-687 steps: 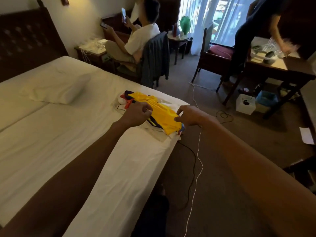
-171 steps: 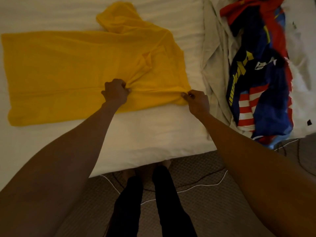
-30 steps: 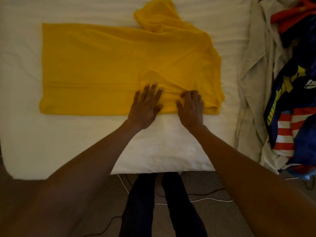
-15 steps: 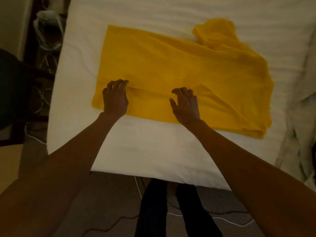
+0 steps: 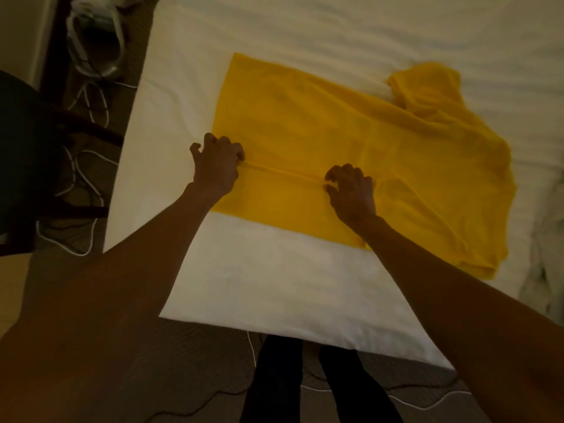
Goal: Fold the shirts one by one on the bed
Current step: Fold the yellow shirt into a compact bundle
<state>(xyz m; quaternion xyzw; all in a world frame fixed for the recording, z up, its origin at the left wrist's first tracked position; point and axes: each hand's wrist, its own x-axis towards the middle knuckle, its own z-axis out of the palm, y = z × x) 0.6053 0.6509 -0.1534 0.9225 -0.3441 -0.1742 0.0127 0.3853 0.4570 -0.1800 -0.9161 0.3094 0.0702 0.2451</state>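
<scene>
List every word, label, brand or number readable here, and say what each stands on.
No text can be read.
The yellow shirt is plain cloth with no print on the side facing up.
The white bed sheet bears nothing.
The device at top left is too dim and blurred to show any label.
</scene>
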